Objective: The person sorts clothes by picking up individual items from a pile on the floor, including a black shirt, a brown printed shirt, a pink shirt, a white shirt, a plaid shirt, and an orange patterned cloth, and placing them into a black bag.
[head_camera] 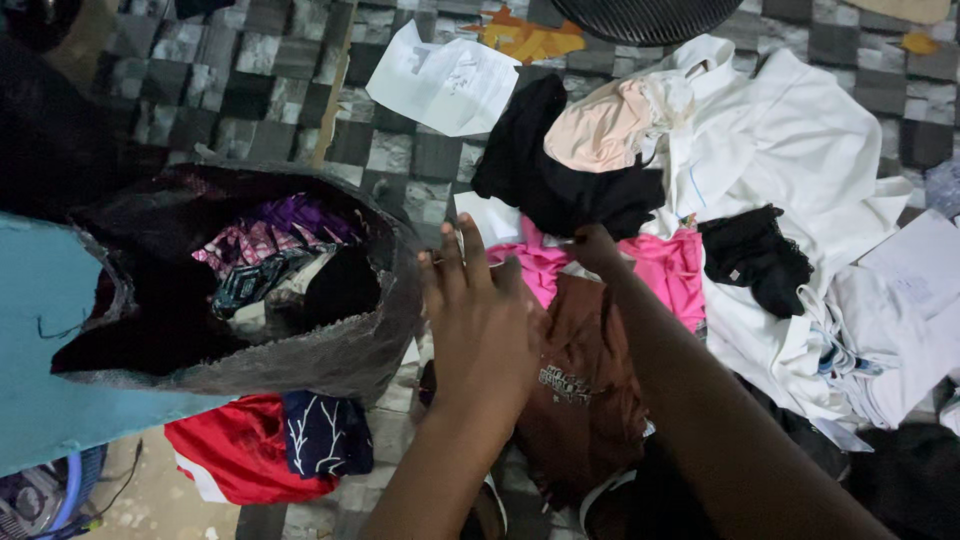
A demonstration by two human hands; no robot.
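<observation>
**Bag of clothes beside a floor pile**

A dark plastic bag (250, 290) gapes open, holding crumpled pink, purple and dark garments. The left hand (480, 310) hovers with fingers spread, empty, just right of the bag's rim. The right hand (597, 248) is closed on the pink garment (665, 265) on the floor beyond, under black clothing (560, 175).

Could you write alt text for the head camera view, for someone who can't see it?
Looking down, a person's left hand hovers spread over a brown shirt while the right hand reaches into a pile of pink, black and white clothes on a checkered floor. A dark bag of clothes sits to the left.
</observation>
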